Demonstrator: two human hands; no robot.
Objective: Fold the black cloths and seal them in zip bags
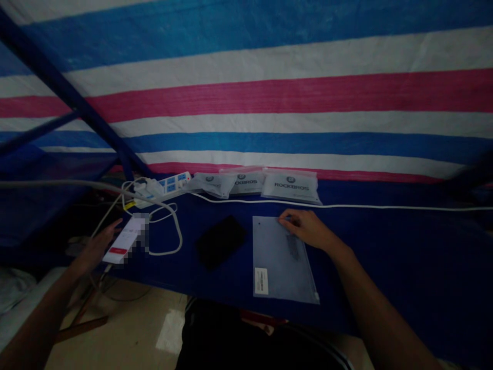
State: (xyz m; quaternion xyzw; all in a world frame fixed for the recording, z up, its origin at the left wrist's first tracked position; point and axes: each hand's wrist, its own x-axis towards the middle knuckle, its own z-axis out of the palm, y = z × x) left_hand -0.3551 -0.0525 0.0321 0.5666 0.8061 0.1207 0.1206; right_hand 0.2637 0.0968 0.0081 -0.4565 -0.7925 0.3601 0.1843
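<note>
Zip pouch lies flat on the tabletop, lower centre; your right hand pinches its top edge, left hand open beside a white box. Light pinch risks slippage.

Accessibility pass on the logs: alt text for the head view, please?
A person's right hand rests its fingers on the top edge of a frosted zip pouch on a blue-covered table, and the left hand sits against a white-and-red packet. Between them lies a black slab; behind stand three ROCKBROS pouches, beside a white power strip.
</note>
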